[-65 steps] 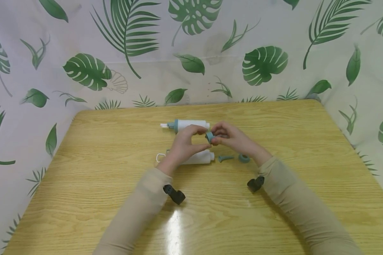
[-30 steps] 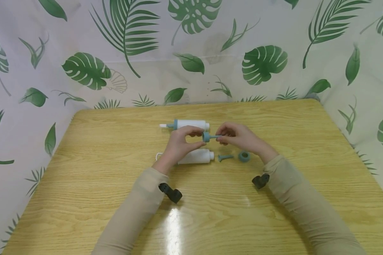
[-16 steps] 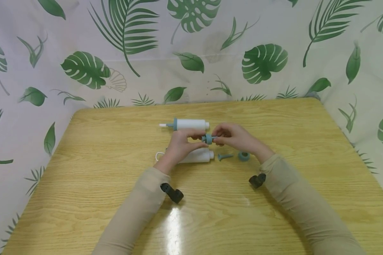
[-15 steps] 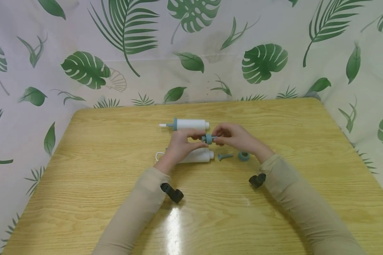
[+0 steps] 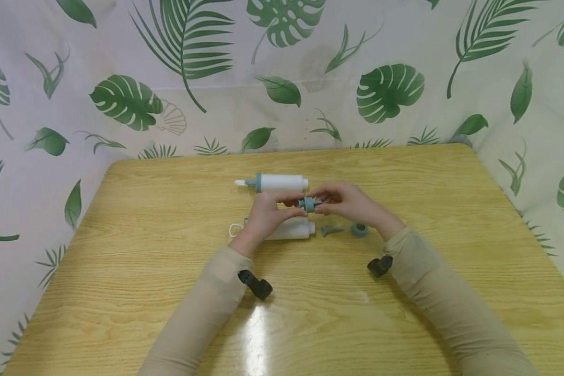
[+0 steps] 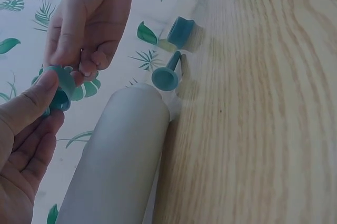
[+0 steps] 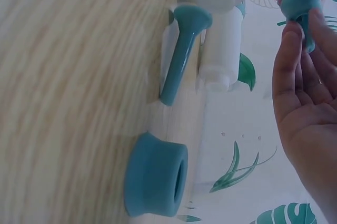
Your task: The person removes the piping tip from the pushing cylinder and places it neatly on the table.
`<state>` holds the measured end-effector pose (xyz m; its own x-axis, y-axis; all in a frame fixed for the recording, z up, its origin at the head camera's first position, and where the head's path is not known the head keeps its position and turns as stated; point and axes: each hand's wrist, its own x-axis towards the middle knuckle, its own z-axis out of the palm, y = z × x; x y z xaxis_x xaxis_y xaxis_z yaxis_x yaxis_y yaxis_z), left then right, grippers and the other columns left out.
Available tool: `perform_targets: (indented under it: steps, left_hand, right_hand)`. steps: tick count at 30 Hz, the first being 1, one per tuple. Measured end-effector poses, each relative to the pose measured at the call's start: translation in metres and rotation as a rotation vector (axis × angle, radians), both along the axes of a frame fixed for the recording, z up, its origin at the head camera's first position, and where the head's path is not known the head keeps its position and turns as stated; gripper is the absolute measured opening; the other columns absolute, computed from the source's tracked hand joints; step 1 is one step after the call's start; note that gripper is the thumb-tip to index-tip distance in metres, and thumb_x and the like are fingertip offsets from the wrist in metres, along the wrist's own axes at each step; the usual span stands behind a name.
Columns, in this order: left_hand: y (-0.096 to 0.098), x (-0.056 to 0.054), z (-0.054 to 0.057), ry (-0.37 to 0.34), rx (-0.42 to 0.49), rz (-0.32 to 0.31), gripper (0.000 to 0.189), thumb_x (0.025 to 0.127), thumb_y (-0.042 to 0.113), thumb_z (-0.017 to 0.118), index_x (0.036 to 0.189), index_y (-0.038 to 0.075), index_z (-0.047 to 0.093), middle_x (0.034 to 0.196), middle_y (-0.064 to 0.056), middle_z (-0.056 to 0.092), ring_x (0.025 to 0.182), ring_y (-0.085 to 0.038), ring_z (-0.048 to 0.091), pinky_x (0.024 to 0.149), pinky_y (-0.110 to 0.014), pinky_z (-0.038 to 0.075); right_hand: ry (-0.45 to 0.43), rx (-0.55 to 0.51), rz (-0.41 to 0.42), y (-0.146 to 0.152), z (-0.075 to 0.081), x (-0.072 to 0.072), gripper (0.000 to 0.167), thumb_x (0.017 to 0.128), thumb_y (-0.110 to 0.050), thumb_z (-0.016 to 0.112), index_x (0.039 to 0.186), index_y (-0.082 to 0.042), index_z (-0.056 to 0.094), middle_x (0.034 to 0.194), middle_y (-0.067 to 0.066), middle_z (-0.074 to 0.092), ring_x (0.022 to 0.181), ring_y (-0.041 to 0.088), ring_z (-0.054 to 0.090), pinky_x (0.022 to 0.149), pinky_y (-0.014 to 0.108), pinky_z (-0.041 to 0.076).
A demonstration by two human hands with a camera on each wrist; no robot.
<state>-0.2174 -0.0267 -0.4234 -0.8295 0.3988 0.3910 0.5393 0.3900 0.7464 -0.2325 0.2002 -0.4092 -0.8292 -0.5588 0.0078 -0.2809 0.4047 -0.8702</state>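
Above the table, my left hand [image 5: 269,211] pinches a teal ring-shaped collar [image 5: 309,204] between thumb and fingers. From the other side my right hand [image 5: 348,203] pinches a teal stem [image 7: 307,34] that runs into this collar. In the left wrist view my left thumb lies across the collar's side. My fingertips hide part of where stem and collar meet. Just below my hands lies a white bottle-like cylinder [image 5: 291,230] with a white loop at its left end. Beyond them lies a similar white cylinder [image 5: 282,182], fitted with a teal collar and a white-tipped stem.
Right of the nearer cylinder, a second teal stem with a flared end [image 5: 331,231] lies on the wooden table [image 5: 310,313]. Beside it is a loose teal ring [image 5: 359,230]. A leaf-patterned cloth [image 5: 329,99] stands behind the table's far edge.
The collar was tilted near my right fingers, then lined up with the stem. My hands have come closer together, and less stem shows right of the collar than one second ago.
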Motion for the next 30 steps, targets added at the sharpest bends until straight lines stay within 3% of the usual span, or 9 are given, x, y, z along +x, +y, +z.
perform_targets:
  steps: [7, 11, 19, 30]
  left_hand:
    - [0.001, 0.001, -0.001, -0.015, 0.018, 0.011, 0.032, 0.073, 0.017, 0.082, 0.103, 0.006, 0.075, 0.089, -0.003, 0.072, 0.082, -0.014, 0.063, 0.073, -0.033, 0.054]
    - [0.001, 0.001, -0.002, -0.028, 0.054, 0.007, 0.030, 0.075, 0.015, 0.080, 0.102, 0.005, 0.074, 0.088, -0.005, 0.073, 0.080, -0.013, 0.064, 0.072, -0.030, 0.053]
    - [0.000, 0.000, -0.003, 0.029, 0.078, 0.047, 0.030, 0.075, 0.013, 0.080, 0.103, 0.004, 0.074, 0.094, -0.008, 0.069, 0.078, -0.014, 0.065, 0.071, -0.027, 0.054]
    - [0.007, -0.001, 0.004, -0.043, 0.036, 0.108, 0.027, 0.080, 0.015, 0.077, 0.102, 0.002, 0.069, 0.097, -0.011, 0.069, 0.080, -0.016, 0.066, 0.075, -0.035, 0.054]
  right_hand:
    - [0.015, 0.014, 0.013, 0.002, 0.001, 0.001, 0.031, 0.089, -0.021, 0.070, 0.117, -0.008, 0.063, 0.098, 0.007, 0.064, 0.089, 0.021, 0.062, 0.076, 0.033, 0.053]
    - [0.024, 0.029, 0.007, 0.002, 0.007, 0.006, 0.030, 0.090, -0.016, 0.068, 0.117, -0.005, 0.062, 0.099, 0.008, 0.063, 0.090, 0.021, 0.061, 0.079, 0.033, 0.052]
    - [0.073, 0.059, -0.036, 0.015, 0.008, 0.004, 0.031, 0.089, -0.019, 0.069, 0.116, -0.006, 0.060, 0.099, 0.007, 0.063, 0.090, 0.020, 0.061, 0.082, 0.035, 0.052]
    - [0.128, 0.130, -0.090, 0.032, 0.017, 0.004, 0.034, 0.090, -0.020, 0.069, 0.119, -0.005, 0.058, 0.099, 0.007, 0.062, 0.091, 0.018, 0.059, 0.082, 0.035, 0.051]
